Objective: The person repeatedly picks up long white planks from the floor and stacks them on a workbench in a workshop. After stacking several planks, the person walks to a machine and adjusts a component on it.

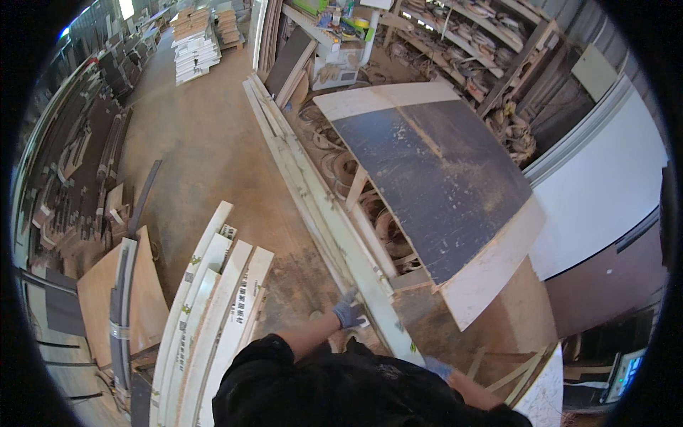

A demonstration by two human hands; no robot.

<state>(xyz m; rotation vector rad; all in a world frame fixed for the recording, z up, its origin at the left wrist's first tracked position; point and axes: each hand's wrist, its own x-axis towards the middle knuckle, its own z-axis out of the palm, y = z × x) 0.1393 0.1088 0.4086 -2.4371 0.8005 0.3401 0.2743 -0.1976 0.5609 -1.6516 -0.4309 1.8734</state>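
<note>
The long pale board (377,313) hides part of the right hand (438,367), so its grip cannot be told. The lower edge cuts off the white planks (225,306) at near left. Items (341,20) on the far table (313,30) are too small to identify.

On the white boards (222,306) at your left, you can make out large dark characters (247,299) running lengthwise along one toward the right, with green marks (186,309) and smaller dark print on the boards beside it. The long pale plank (338,242) in front of you carries small printed marks along its face, a green one near its close end, too small to read. At your lower right, a lit screen (629,373) is too blurred to read.
</note>
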